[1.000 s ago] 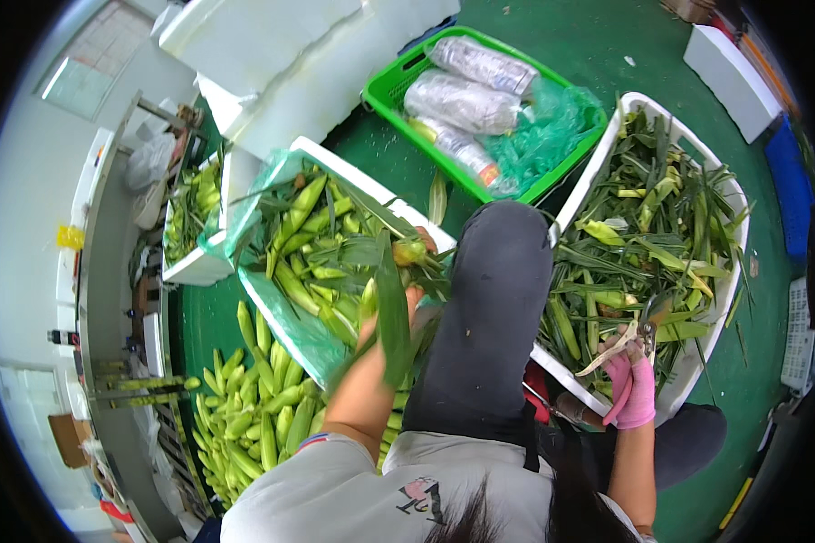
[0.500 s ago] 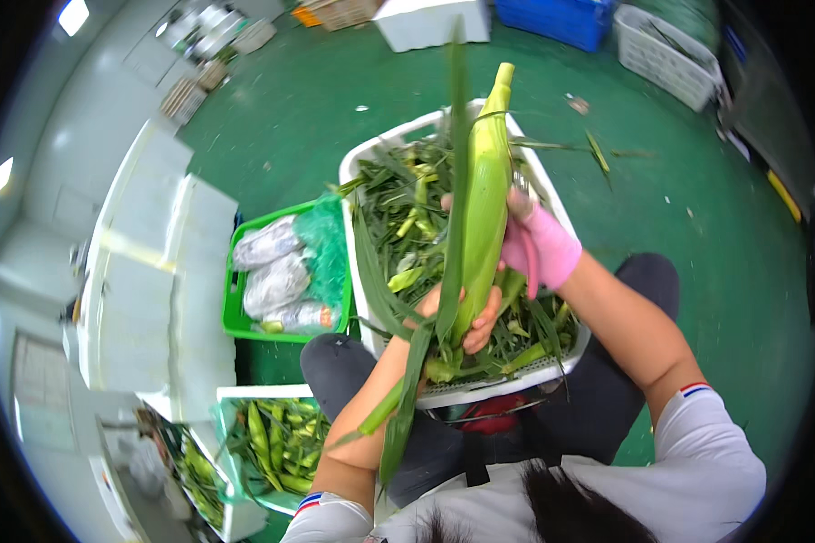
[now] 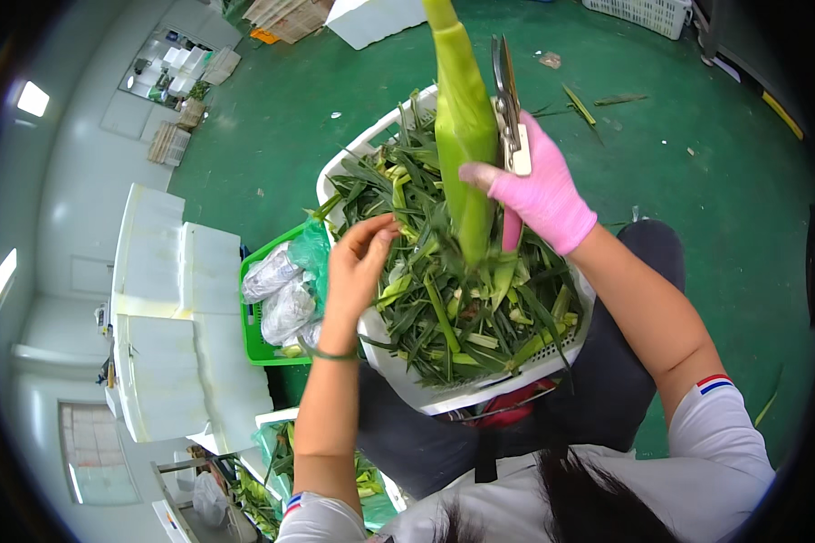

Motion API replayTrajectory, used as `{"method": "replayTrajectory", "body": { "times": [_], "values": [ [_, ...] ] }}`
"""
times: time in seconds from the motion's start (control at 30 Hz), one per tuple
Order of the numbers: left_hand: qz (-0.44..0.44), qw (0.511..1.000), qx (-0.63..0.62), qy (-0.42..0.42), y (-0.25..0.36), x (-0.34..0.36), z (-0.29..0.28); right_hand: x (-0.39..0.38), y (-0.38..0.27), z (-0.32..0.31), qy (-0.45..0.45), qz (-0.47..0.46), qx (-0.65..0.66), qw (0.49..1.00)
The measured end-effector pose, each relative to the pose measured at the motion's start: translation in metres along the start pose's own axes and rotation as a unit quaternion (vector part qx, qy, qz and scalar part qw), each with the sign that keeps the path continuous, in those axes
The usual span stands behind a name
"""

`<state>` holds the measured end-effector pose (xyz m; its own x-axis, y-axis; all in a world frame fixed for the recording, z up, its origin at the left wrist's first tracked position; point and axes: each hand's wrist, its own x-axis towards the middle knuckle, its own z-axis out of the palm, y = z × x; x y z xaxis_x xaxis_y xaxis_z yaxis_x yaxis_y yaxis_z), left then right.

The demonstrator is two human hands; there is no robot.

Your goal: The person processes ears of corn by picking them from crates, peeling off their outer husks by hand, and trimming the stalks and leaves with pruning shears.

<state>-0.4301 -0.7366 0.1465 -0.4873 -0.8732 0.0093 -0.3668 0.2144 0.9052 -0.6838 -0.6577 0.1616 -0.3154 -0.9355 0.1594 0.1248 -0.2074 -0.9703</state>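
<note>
My pink-gloved right hand (image 3: 543,195) grips an upright corn cob in green husk (image 3: 462,118) together with pruning shears (image 3: 507,100), blades pointing up. The cob stands over a white basket (image 3: 398,376) heaped with cut green leaves and husk scraps (image 3: 462,330). At the basket's left side, my bare left hand (image 3: 364,253) is apart from the cob, fingers curled and pinched at the leaves; whatever is between the fingertips is hidden.
A green crate (image 3: 258,353) with wrapped rolls and green plastic is at left, beside stacked foam boxes (image 3: 154,362). Below them is a foam box of corn (image 3: 367,480). Crates (image 3: 634,14), another foam box (image 3: 362,18) and loose leaves (image 3: 580,104) lie across the green floor (image 3: 715,199).
The view has swung round to the basket. My right hand has raised the cob and shears; my left hand has come off the cob and moved left.
</note>
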Motion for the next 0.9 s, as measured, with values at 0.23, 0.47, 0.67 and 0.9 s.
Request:
{"method": "replayTrajectory", "body": {
  "times": [0.23,0.47,0.67,0.9],
  "values": [
    [0.085,0.994,-0.027,0.062,0.008,-0.028,0.085,-0.021,0.025,0.029,-0.076,0.047,0.036,0.995],
    [0.023,0.998,0.023,0.053,-0.005,-0.066,0.028,-0.019,0.011,-0.002,-0.206,0.034,-0.253,0.945],
    [-0.040,0.994,0.100,-0.013,-0.013,-0.092,-0.001,-0.018,0.043,0.005,-0.259,-0.180,-0.361,0.878],
    [-0.167,0.983,0.037,-0.072,-0.028,-0.097,-0.016,-0.025,0.077,0.029,-0.346,0.101,-0.374,0.854]
  ]
}}
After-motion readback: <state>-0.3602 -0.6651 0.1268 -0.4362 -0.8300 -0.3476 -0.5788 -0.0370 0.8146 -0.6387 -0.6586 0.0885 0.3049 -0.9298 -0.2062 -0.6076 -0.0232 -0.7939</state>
